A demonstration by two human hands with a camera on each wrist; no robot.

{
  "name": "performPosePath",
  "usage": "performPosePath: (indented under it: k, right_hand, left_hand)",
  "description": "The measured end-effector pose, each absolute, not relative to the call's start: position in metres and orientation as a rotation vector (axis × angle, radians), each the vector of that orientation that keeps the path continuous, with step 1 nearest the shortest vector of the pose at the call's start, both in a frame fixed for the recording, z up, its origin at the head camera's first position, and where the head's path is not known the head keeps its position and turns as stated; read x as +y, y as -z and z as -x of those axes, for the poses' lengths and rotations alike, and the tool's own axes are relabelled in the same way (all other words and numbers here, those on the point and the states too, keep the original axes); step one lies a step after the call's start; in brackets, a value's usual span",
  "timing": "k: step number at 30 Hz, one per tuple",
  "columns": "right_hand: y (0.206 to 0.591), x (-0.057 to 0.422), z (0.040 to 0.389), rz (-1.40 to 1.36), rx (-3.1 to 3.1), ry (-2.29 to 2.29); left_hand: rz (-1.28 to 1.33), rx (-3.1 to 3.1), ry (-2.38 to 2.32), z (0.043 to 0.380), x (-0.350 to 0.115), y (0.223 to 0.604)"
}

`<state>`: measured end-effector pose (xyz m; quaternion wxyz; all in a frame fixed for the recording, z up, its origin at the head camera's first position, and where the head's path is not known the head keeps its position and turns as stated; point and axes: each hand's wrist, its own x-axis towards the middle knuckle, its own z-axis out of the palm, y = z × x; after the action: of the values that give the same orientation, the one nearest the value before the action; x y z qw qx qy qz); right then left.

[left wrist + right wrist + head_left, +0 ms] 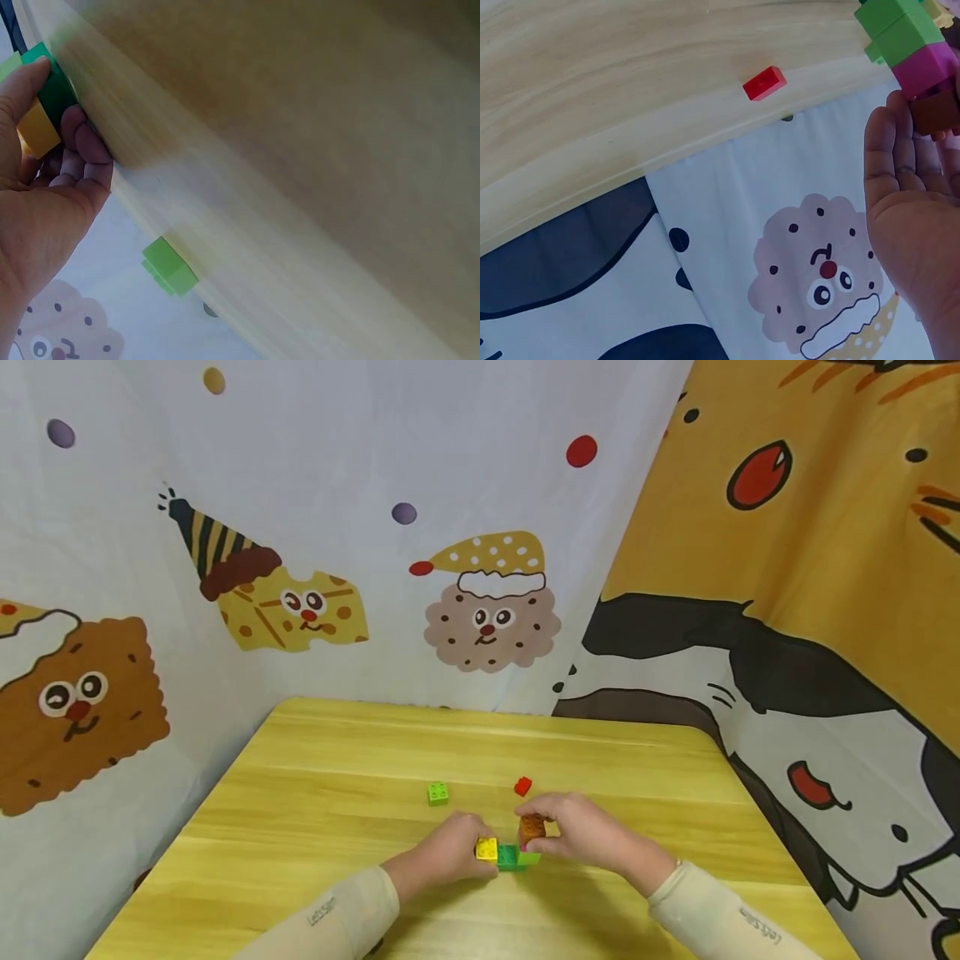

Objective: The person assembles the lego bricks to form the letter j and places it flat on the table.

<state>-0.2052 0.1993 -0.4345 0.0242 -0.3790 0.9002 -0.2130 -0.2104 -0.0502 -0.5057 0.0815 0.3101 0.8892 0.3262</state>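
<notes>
My left hand (450,850) grips the left end of a small toy-brick build, its thumb against the dark green brick (54,88). A yellow brick (487,849) sits on top of this end, beside the fingers. On the right end, light green bricks (904,34) carry a magenta brick (926,70). My right hand (588,833) pinches a brown brick (532,828) between thumb and fingers, directly above the magenta one. Whether brown and magenta are fully pressed together, I cannot tell. The fingers hide part of both ends.
Beyond the hands, a loose light green brick (438,793) lies on the wooden table (337,760) to the left. A small red brick (522,787) lies behind the right hand. Cartoon-printed cloth (322,468) hangs along the table's far side and both flanks.
</notes>
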Motion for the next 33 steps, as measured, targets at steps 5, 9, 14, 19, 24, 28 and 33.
performPosePath:
  k: [5, 9, 14, 19, 24, 28, 33]
  right_hand:
    - [0.437, 0.198, 0.201, 1.236, 2.856, 0.565]
    - [0.438, 0.198, 0.199, 1.243, 2.905, 0.528]
    - [0.441, 0.199, 0.199, 1.229, 2.924, 0.528]
    - [0.445, 0.199, 0.198, 1.141, 2.878, 0.613]
    - [0.445, 0.198, 0.196, 1.002, 2.801, 0.816]
    - [0.446, 0.196, 0.198, 0.836, 2.710, 0.995]
    - [0.449, 0.196, 0.199, 0.639, 2.561, 1.206]
  left_hand:
    - [-0.914, 2.636, -0.992, 0.210, -0.051, 0.507]
    - [-0.909, 2.636, -1.005, 0.211, -0.051, 0.505]
    - [-0.918, 2.653, -0.989, 0.213, -0.051, 0.503]
    - [-0.940, 2.663, -0.968, 0.212, -0.051, 0.503]
    - [-0.935, 2.666, -0.972, 0.211, -0.051, 0.504]
    - [-0.928, 2.665, -0.973, 0.212, -0.051, 0.505]
    - [-0.919, 2.659, -0.964, 0.212, -0.052, 0.507]
